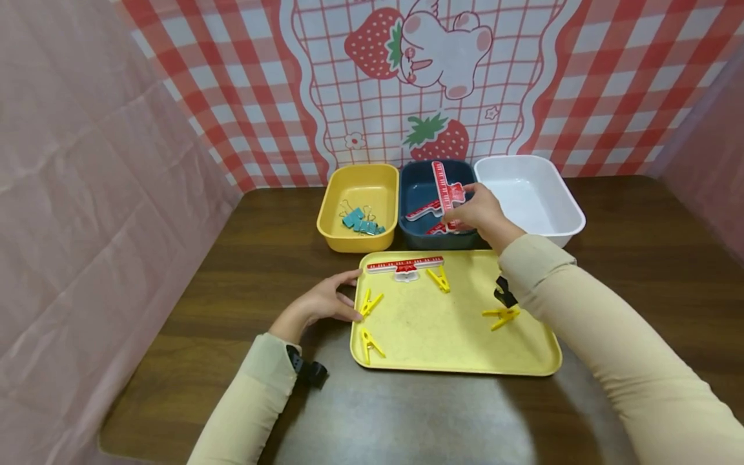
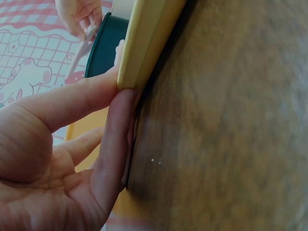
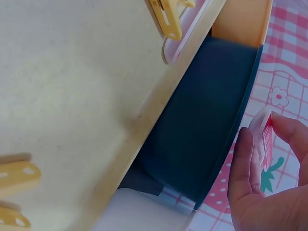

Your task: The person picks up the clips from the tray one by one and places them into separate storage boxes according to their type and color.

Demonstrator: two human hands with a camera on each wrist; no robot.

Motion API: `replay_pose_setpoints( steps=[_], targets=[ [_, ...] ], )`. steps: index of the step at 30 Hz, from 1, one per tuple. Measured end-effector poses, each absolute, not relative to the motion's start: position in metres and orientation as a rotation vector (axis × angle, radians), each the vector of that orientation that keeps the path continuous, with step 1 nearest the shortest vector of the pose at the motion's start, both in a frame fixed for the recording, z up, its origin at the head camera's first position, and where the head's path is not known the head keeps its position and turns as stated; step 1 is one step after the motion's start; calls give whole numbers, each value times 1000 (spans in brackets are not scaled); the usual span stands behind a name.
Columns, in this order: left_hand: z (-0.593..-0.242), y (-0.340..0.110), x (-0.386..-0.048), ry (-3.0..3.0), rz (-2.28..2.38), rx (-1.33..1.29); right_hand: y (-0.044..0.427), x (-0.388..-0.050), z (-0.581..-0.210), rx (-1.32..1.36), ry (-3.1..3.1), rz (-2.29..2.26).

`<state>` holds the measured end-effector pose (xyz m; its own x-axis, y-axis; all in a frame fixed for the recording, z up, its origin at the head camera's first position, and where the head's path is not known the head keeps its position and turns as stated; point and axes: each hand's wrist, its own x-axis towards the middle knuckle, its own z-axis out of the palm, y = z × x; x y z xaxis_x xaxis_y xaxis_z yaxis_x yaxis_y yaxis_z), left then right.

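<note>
A wood-grain table (image 1: 232,271) is standing between pink drapes (image 1: 87,226), a strawberry-print checked cloth (image 1: 430,97) is hanging behind, and the place is looking like a screened-off tabletop work booth

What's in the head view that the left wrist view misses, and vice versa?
Head only: teal binder clips inside the yellow bin, plus four yellow clips on the tray.

Left wrist only: two tiny pale specks on the table.

Both: left hand gripping the tray's edge, right hand holding a red-and-white clip, the dark blue bin, and the patterned backdrop.
</note>
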<state>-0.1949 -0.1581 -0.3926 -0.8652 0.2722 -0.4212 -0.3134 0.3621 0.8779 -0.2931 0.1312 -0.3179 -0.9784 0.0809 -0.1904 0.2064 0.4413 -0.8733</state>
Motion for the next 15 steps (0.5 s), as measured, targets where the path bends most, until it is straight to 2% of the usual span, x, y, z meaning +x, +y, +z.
replay_pose_setpoints(
  steps=[15],
  targets=[
    [-392, -158, -195, 2114, 1532, -39, 121, -302, -330, 296, 2521, -1670]
  ],
)
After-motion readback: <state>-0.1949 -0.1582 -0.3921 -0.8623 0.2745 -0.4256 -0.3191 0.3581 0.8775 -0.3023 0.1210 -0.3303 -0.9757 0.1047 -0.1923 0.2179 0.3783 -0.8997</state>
